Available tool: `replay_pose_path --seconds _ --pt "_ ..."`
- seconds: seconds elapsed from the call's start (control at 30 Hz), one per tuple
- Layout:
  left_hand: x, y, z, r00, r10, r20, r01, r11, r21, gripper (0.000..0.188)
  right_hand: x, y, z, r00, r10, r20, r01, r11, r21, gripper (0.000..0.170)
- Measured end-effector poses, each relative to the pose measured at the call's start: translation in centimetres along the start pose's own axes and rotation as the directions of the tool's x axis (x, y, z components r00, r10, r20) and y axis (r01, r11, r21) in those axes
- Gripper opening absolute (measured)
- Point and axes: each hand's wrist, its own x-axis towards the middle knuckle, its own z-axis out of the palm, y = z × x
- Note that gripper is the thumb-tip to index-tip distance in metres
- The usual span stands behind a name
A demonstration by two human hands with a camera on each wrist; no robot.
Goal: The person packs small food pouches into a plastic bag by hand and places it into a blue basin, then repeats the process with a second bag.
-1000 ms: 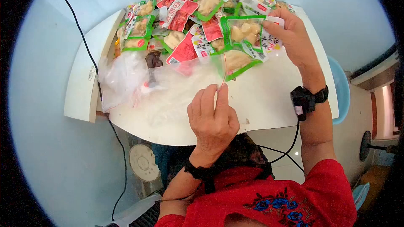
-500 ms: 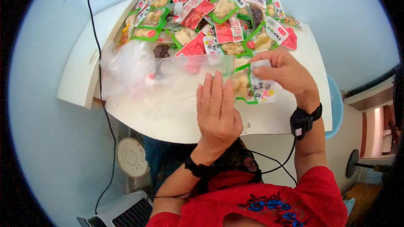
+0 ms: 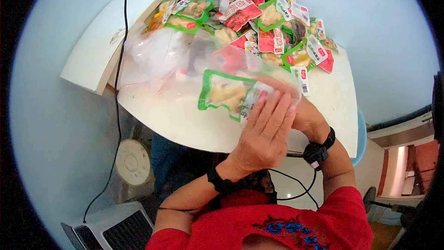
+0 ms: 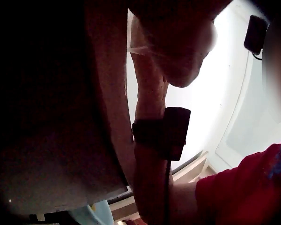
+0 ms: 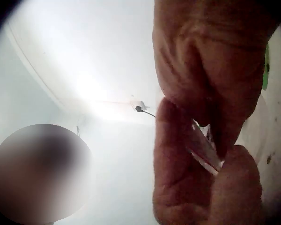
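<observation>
In the head view, a green-edged food packet (image 3: 227,94) with a white label end lies inside a clear plastic bag (image 3: 185,71). The right hand (image 3: 303,109) reaches in through the bag's mouth and grips the label end; its fingertips are partly covered. Across the mouth lies the left hand (image 3: 264,141), its fingers long and close together over the bag's edge, its thumb out of sight. The right wrist view shows fingers pinching a fold of clear plastic (image 5: 206,150) beneath the right palm (image 5: 206,56). Dark and blurred, the left wrist view shows the right hand (image 4: 178,56).
Many red and green food packets (image 3: 240,14) are heaped along the back of the white table (image 3: 157,115). White crumpled plastic (image 3: 159,48) lies at the left, by a raised white panel (image 3: 99,41). A black cable (image 3: 121,65) hangs at the left; a blue basin (image 3: 360,139) stands right.
The packet has moved left, from the bag's mouth to inside it, with the right hand following. The left hand has shifted right onto the mouth's edge. The head view has turned slightly.
</observation>
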Motion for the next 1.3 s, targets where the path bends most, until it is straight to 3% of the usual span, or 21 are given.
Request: replay_pose_path --seconds 0.1,0.23,0.3,0.47,0.7,0.9,1.0,1.1,1.23,1.3 --pt "-0.2 0.9 -1.0 0.995 -0.06 0.085 0.069 0.992 -0.105 0.061 0.7 0.5 1.1 0.993 0.015 0.117 -0.033 0.988 0.154 0.053" --pt "-0.6 1.4 -0.7 0.989 -0.096 0.115 0.11 0.985 -0.129 0.066 1.8 0.2 2.2 0.955 0.21 0.211 -0.259 0.936 0.24 0.052" --pt "-0.8 1.5 -0.3 0.987 -0.118 0.108 0.13 0.985 -0.113 0.068 1.4 0.2 2.4 0.941 0.239 0.239 -0.299 0.918 0.259 0.052" --pt "-0.8 2.4 0.1 0.984 -0.126 0.127 0.138 0.986 -0.09 0.064 0.3 1.2 3.1 0.953 0.136 0.271 -0.228 0.911 0.343 0.051" --pt "-0.7 2.6 0.6 0.975 -0.193 0.112 0.196 0.981 -0.01 0.063 0.5 3.7 4.9 0.98 0.043 0.194 -0.133 0.865 0.484 0.051" --pt "-0.6 1.6 0.5 0.971 -0.208 0.12 0.21 0.978 -0.006 0.065 0.0 2.4 2.1 0.996 -0.054 0.077 0.021 0.927 0.375 0.05" --pt "-0.8 1.3 0.6 0.975 -0.195 0.103 0.194 0.981 0.019 0.064 0.1 2.3 -0.6 0.969 -0.088 0.231 0.05 0.985 0.166 0.046" --pt "-0.4 1.3 0.3 0.972 -0.192 0.135 0.191 0.981 0.019 0.061 -0.3 0.6 -3.4 0.96 -0.018 0.281 -0.022 0.99 0.141 0.034" --pt "-0.4 1.3 0.5 0.982 -0.152 0.116 0.147 0.988 0.05 0.052 -0.8 0.2 -5.8 0.83 0.152 0.537 -0.187 0.982 0.011 0.037" --pt "-0.4 1.3 0.7 0.986 -0.14 0.095 0.132 0.988 0.081 0.049 -0.6 1.5 -4.7 0.91 0.022 0.413 -0.015 1.0 -0.02 0.04"
